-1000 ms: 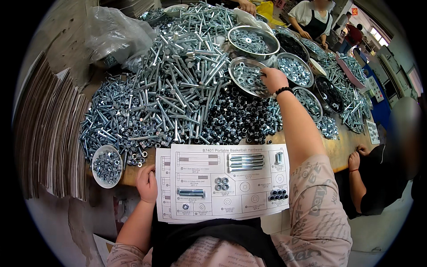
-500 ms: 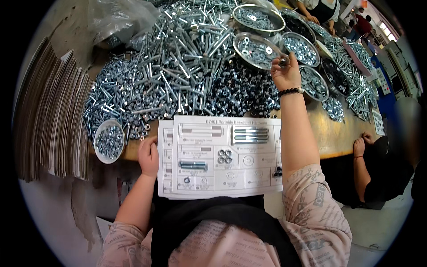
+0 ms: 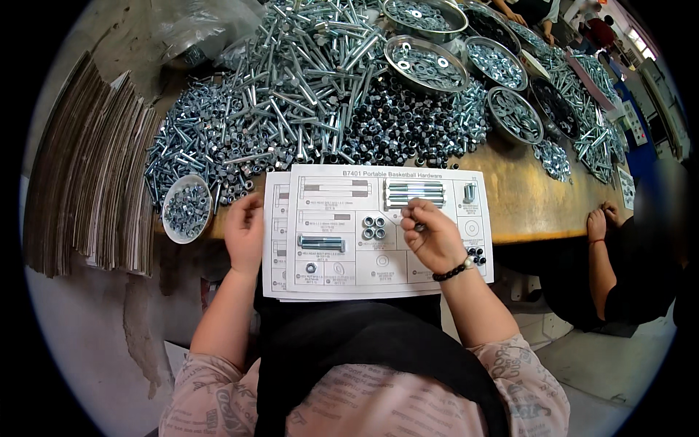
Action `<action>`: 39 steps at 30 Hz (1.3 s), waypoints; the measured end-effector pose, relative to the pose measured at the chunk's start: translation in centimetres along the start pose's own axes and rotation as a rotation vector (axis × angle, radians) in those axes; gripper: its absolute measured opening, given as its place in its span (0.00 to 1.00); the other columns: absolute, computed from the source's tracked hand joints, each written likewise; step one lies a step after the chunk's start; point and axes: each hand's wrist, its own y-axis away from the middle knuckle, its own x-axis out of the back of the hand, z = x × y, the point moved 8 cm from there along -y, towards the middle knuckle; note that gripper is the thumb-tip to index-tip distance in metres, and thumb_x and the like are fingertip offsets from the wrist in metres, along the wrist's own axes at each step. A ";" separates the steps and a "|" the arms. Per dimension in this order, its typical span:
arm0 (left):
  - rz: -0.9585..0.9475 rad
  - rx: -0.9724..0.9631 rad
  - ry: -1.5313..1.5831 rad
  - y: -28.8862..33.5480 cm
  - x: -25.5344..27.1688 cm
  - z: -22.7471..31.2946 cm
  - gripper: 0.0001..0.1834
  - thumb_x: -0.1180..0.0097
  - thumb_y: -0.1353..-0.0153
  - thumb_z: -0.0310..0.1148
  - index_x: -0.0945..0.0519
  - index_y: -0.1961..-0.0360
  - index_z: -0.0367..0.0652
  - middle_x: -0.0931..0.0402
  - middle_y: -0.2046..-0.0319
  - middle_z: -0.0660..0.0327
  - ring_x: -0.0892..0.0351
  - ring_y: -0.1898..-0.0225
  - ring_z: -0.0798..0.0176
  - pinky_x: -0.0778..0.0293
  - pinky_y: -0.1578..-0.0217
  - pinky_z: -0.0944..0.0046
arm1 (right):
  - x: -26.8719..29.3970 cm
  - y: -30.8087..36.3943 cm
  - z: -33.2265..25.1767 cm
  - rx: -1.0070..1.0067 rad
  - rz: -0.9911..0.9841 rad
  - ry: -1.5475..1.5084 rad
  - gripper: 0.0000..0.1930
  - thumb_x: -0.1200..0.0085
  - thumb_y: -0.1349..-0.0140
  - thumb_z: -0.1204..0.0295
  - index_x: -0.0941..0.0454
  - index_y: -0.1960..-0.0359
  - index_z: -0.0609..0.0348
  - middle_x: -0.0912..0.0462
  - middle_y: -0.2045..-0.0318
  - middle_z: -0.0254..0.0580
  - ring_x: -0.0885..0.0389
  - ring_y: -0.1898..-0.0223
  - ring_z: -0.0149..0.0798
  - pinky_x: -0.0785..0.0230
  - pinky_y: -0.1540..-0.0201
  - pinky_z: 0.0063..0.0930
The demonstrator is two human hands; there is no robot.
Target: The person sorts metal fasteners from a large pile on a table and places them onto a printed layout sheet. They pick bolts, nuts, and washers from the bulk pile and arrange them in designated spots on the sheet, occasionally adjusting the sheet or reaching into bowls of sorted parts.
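My right hand (image 3: 435, 237) hovers over the printed sheet (image 3: 328, 280) with its fingers pinched on small metal pieces (image 3: 419, 227), whose kind I cannot make out. Just beyond these fingers lies a row of long bolts (image 3: 413, 195). Several nuts (image 3: 373, 228) form a cluster left of the hand. Shorter bolts (image 3: 320, 243), a single nut (image 3: 312, 268), a short bolt (image 3: 470, 192) and small black nuts (image 3: 477, 255) lie on other printed boxes. At the sheets' left edge, my left hand (image 3: 244, 231) has curled fingers; what they hold, if anything, is hidden.
Loose bolts (image 3: 291, 87) and dark-ended nuts (image 3: 400, 120) are heaped beyond the sheets. Metal bowls of washers (image 3: 426, 65) stand at the far right. A white bowl (image 3: 210, 218) and stacked cardboard (image 3: 95, 167) are on the left. A co-worker's hands (image 3: 601, 218) rest at the right table edge.
My right hand has come back from the washer bowls to above the printed sheet, fingers still closed. My left hand stays at the sheets' left edge. The view has shifted slightly.
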 end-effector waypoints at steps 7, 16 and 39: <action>-0.644 -0.367 -0.293 3.4 -12.5 10.4 0.28 0.39 0.57 0.27 0.30 0.51 0.41 0.29 0.58 0.57 0.28 0.66 0.61 0.30 0.61 0.63 | 1.2 -0.2 1.1 0.096 0.081 -0.165 0.09 0.60 0.39 0.77 0.33 0.59 0.65 0.29 0.64 0.43 0.27 0.62 0.37 0.29 0.57 0.27; -0.875 -0.410 -0.109 5.2 -16.6 16.3 0.25 0.39 0.56 0.27 0.29 0.53 0.41 0.30 0.58 0.56 0.27 0.65 0.58 0.29 0.64 0.64 | -4.0 3.1 1.0 0.084 -0.195 -0.232 0.26 0.71 0.34 0.53 0.39 0.46 0.63 0.34 0.53 0.43 0.37 0.46 0.41 0.43 0.43 0.34; -0.754 -0.834 -0.093 5.2 -13.2 19.2 0.23 0.36 0.65 0.25 0.21 0.61 0.46 0.29 0.72 0.66 0.32 0.71 0.62 0.37 0.68 0.64 | -6.6 6.0 -0.7 0.189 -0.291 0.820 0.19 0.48 0.45 0.79 0.31 0.50 0.66 0.25 0.63 0.33 0.28 0.64 0.22 0.34 0.63 0.15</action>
